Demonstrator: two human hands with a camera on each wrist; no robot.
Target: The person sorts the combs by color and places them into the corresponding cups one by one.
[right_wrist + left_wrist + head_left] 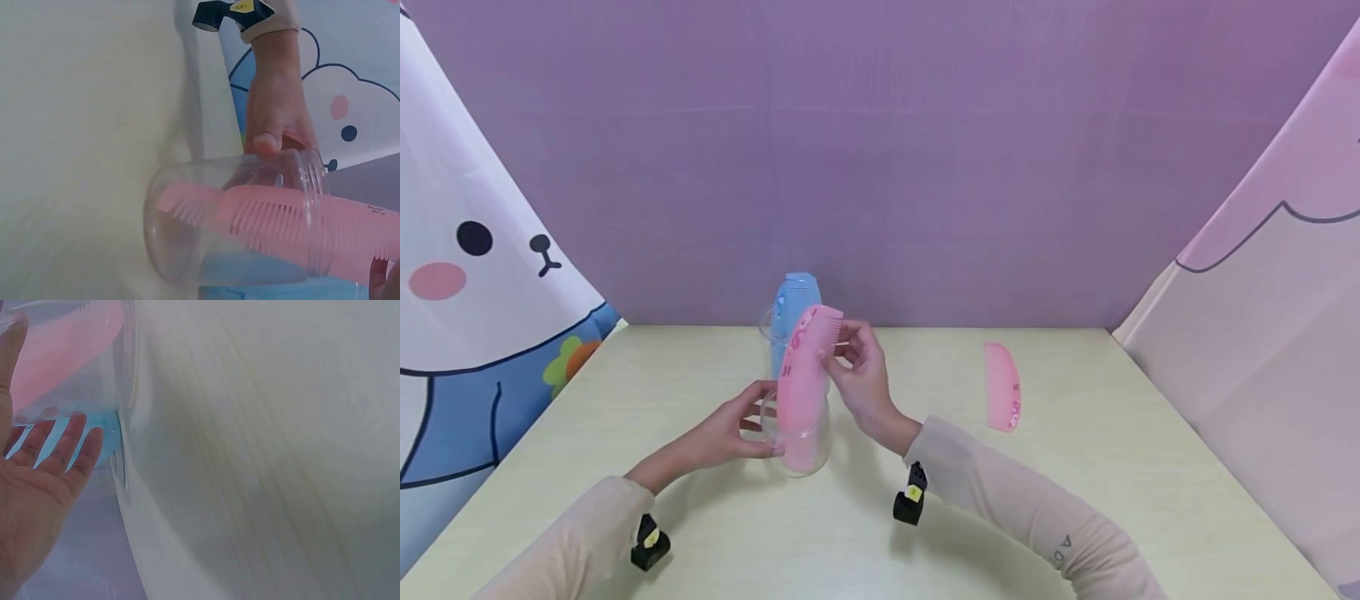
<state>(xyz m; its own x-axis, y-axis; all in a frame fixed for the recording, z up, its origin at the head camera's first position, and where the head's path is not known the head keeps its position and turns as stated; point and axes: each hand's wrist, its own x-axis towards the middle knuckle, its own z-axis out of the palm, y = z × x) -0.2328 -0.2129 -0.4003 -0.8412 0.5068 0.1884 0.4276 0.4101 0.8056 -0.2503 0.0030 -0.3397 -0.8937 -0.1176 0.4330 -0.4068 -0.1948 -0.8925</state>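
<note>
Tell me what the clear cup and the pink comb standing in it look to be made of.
Clear round cup: apparently thin transparent plastic, glossy; the comb shows through its wall, and it has a ribbed rim. Pink curved comb: seemingly moulded plastic, smooth and opaque, with fine even teeth and a printed pattern.

Light even, bright, soft; faint shadows under forearms. Head view bows at edges. Left wrist view blurred.

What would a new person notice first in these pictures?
At the table's middle, the right hand pinches the top of a pink plastic comb standing in a clear plastic cup, which the left hand holds. A blue plastic comb stands just behind, and another pink comb lies flat to the right.
</note>
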